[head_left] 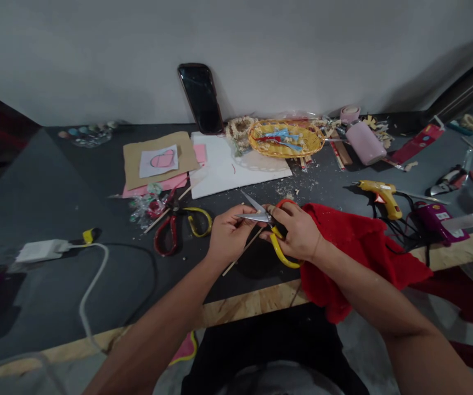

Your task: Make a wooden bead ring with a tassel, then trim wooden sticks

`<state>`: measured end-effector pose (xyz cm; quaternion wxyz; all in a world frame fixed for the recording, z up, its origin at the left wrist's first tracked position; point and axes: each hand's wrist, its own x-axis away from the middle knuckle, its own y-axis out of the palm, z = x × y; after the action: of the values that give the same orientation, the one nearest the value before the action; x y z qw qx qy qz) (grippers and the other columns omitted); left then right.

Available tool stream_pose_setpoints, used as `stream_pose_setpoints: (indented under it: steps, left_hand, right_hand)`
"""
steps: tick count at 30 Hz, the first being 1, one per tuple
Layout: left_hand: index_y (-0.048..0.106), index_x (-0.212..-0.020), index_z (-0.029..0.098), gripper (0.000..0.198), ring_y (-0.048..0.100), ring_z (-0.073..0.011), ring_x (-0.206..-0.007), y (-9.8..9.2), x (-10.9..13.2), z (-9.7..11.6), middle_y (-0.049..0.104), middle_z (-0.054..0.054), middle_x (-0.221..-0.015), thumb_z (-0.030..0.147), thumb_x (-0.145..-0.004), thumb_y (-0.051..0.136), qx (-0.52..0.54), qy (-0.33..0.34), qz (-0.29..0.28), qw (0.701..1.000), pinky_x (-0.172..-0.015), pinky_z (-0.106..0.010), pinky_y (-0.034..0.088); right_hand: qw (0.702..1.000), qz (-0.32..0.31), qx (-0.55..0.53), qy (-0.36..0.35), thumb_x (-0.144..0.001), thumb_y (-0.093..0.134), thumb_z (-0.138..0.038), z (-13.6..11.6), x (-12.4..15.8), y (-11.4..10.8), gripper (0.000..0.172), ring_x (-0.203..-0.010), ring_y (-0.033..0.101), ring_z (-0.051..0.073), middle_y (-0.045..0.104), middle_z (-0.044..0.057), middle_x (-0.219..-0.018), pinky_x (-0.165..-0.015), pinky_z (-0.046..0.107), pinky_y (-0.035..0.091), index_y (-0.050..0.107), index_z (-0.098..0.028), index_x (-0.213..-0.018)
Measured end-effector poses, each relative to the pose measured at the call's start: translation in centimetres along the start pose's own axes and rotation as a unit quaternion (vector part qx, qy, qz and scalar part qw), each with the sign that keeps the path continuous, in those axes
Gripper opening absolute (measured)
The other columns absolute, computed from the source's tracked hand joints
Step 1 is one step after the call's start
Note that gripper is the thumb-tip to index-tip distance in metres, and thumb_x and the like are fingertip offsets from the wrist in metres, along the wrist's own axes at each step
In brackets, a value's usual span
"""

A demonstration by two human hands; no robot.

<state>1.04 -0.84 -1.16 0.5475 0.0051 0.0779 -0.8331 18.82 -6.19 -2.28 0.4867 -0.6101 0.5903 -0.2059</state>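
My right hand (298,230) is closed round a pair of scissors (280,247) with a yellow and orange handle. Their metal blades stand apart and point left, towards my left hand (229,233). Its thumb and fingers are pinched together beside the blades; whatever small thing they hold is too small to make out. Below both hands a thin wooden stick (236,260) slants across the dark table. Red cloth (343,241) lies under and beside my right wrist. Left of my left hand rest pliers with one red and one yellow handle (166,236).
A yellow wicker basket (257,144), a white board (207,175) and a leaning phone (201,99) are at the back. To the right lie a yellow glue gun (384,197) and a pink bottle (366,144). A white charger (43,250) with its cable sits left.
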Motion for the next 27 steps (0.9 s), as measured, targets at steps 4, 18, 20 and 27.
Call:
stream_pose_setpoints:
  steps: [4,18,20,27]
  left_hand:
    - [0.067,-0.075,0.017,0.013,0.065,-0.0142,-0.065,-0.1,-0.1,0.1,0.074,-0.003,-0.072,0.026,-0.082,0.062,-0.02,0.013,0.007,1.0,-0.062,-0.023,0.048]
    - [0.068,-0.072,0.017,0.016,0.066,-0.0162,-0.067,-0.3,-0.1,0.6,0.073,-0.004,-0.07,0.026,-0.083,0.059,-0.059,0.016,-0.012,0.998,-0.065,-0.025,0.05]
    - [0.067,-0.074,0.017,0.016,0.067,-0.0166,-0.067,-0.2,-0.1,0.5,0.073,-0.004,-0.069,0.028,-0.083,0.061,-0.044,0.011,-0.007,0.999,-0.065,-0.025,0.051]
    - [0.066,-0.074,0.017,0.019,0.067,-0.0152,-0.062,0.2,0.1,0.6,0.072,-0.002,-0.066,0.031,-0.085,0.06,-0.047,0.037,0.009,0.998,-0.061,-0.023,0.052]
  right_hand:
    - [1.0,0.007,0.007,0.004,-0.088,0.056,-0.059,0.1,-0.1,0.2,0.061,-0.092,0.057,0.027,0.057,0.013,-0.1,-0.084,0.042,0.054,0.059,-0.016,-0.13]
    - [1.0,0.003,-0.004,-0.011,-0.088,0.056,-0.058,0.3,0.0,0.3,0.061,-0.092,0.055,0.026,0.057,0.013,-0.099,-0.085,0.041,0.052,0.057,-0.016,-0.132]
    - [1.0,0.0,0.009,0.005,-0.089,0.054,-0.058,0.1,0.0,0.2,0.06,-0.091,0.056,0.025,0.057,0.013,-0.1,-0.083,0.04,0.053,0.057,-0.017,-0.132]
    - [0.999,-0.019,-0.033,0.01,-0.088,0.053,-0.061,-0.1,0.0,-0.1,0.063,-0.092,0.057,0.025,0.059,0.014,-0.1,-0.084,0.04,0.053,0.058,-0.014,-0.13]
